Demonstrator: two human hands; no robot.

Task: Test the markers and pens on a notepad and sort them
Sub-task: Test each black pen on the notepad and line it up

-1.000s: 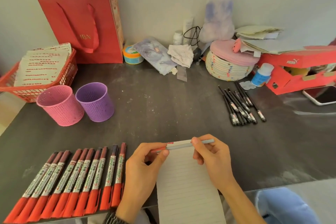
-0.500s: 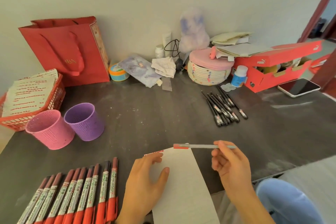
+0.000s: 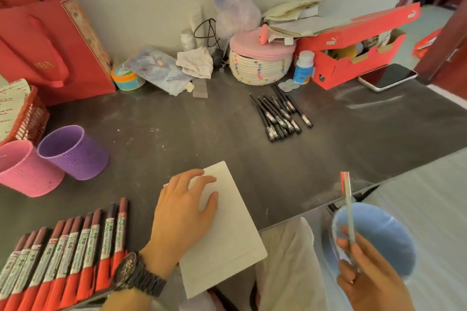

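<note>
Left hand (image 3: pixel 184 212) flat on notepad (image 3: pixel 225 232), fingers spread, grip wide, nothing held. Notepad at near edge of tabletop (image 3: pixel 202 131), near corner overhanging. Right hand (image 3: pixel 366 278) off the tabletop's right side, grip narrow, pinching a thin pen (image 3: pixel 348 206), upright, red end up, above a blue cup (image 3: pixel 386 237). Row of red markers (image 3: pixel 65 257) side by side, left of notepad. Black pens (image 3: pixel 279 115) piled far right. Pink cup (image 3: pixel 22 169) and purple cup (image 3: pixel 73 153) touching, far left.
</note>
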